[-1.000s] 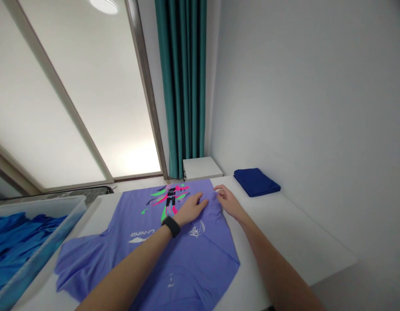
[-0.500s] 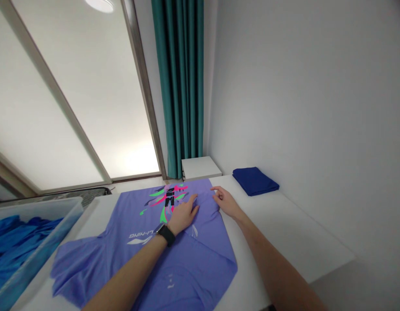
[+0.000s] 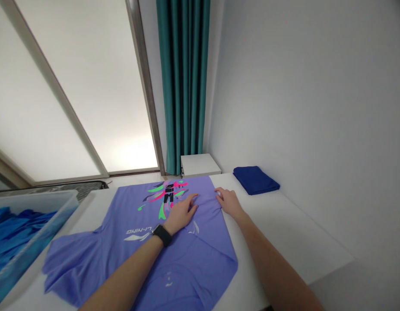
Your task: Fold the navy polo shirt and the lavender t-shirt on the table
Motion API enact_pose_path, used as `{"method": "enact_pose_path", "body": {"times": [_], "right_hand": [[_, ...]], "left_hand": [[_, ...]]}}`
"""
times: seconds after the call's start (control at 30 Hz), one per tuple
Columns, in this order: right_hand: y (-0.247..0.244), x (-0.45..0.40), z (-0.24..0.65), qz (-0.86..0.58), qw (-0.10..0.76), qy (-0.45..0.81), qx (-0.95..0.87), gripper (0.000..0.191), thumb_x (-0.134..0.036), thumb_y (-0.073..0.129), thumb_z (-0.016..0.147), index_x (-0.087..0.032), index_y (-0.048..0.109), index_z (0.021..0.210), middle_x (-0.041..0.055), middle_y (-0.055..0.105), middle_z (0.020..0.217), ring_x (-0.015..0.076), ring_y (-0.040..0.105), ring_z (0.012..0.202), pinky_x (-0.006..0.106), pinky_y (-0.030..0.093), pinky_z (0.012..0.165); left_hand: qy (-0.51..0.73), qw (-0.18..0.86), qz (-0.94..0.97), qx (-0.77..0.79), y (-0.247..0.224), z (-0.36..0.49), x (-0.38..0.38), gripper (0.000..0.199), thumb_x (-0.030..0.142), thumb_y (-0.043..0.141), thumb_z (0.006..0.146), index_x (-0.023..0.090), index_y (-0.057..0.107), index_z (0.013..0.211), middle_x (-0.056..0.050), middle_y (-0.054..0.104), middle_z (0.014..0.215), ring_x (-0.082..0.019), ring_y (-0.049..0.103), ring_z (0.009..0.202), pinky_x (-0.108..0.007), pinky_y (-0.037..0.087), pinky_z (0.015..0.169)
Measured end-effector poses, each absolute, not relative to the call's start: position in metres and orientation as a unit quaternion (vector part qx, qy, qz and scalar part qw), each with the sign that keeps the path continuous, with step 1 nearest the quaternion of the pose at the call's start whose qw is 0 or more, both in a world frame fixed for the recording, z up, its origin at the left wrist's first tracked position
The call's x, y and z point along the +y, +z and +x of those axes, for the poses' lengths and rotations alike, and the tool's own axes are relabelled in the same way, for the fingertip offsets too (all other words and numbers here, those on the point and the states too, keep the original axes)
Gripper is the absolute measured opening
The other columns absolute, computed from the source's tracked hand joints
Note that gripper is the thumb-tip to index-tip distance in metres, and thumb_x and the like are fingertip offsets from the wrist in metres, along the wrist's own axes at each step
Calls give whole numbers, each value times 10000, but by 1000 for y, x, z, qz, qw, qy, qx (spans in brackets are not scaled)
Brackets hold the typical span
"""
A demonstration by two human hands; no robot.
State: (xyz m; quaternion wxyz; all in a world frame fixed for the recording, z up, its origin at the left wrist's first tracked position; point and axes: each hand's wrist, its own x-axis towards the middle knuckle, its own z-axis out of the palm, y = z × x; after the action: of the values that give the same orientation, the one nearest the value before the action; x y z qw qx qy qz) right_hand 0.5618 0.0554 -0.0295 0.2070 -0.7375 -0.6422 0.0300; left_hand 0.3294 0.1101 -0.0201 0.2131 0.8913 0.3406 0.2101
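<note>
A purple T-shirt (image 3: 122,216) lies spread on the white table, its hem at the far side and its collar towards me. White lettering and a green, pink and black print show on its front. The right side is folded inward over the front. My left hand (image 3: 181,215), with a dark watch on the wrist, rests on the shirt near the print, thumb and forefinger apart. At the shirt's right edge, my right hand (image 3: 230,202) has its fingers bent and closed on the fabric, which creases beside them.
A folded dark blue garment (image 3: 255,180) lies on the table (image 3: 277,224) by the wall. On the left stands a pale plastic bin (image 3: 62,211) with blue clothes (image 3: 21,229). Beyond the table are a white cabinet (image 3: 200,164), a green curtain (image 3: 183,86) and frosted sliding doors (image 3: 90,86).
My right hand has shifted slightly right and down, and its fingers have closed on the shirt's edge. The left hand stays almost in place. The view has moved slightly.
</note>
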Motion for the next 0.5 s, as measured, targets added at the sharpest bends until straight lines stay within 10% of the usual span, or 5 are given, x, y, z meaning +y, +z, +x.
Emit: {"method": "enact_pose_path", "body": {"times": [0.5], "right_hand": [[-31, 57, 578, -728, 236, 58, -641, 189, -245, 524, 935, -205, 645, 1075, 8, 639, 736, 188, 580, 808, 303, 346, 783]], "left_hand": [[154, 49, 982, 94, 7, 344, 45, 200, 255, 477, 959, 220, 581, 1126, -51, 628, 1003, -207, 581, 940, -336, 424, 822]]}}
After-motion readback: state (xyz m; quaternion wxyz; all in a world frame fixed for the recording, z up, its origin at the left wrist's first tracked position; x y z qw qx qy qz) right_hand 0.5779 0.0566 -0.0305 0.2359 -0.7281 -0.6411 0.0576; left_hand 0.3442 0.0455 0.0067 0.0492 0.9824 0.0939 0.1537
